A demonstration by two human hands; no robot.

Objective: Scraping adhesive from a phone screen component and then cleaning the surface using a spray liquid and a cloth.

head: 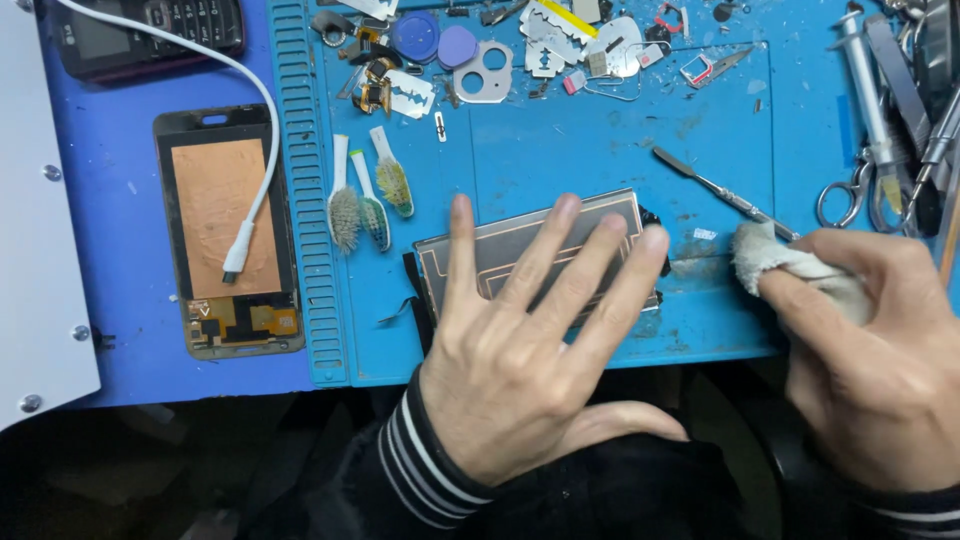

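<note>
My left hand [520, 330] lies flat with fingers spread on a dark phone back panel [510, 245] with thin copper-coloured lines, pinning it to the blue work mat [600, 150]. My right hand [870, 350] grips a wad of whitish cloth [770, 255] and presses it on the mat just right of the panel. A thin metal scalpel-like tool [715, 188] lies on the mat beside the cloth, its near end by my right fingers.
Three worn brushes [365, 195] lie left of the panel. A phone screen assembly with copper backing [225, 230] and a white cable [245, 240] sit at far left, a black keypad phone [150, 35] above. Razor blades, small parts, syringe [870, 95] and scissors [850, 195] crowd the top and right.
</note>
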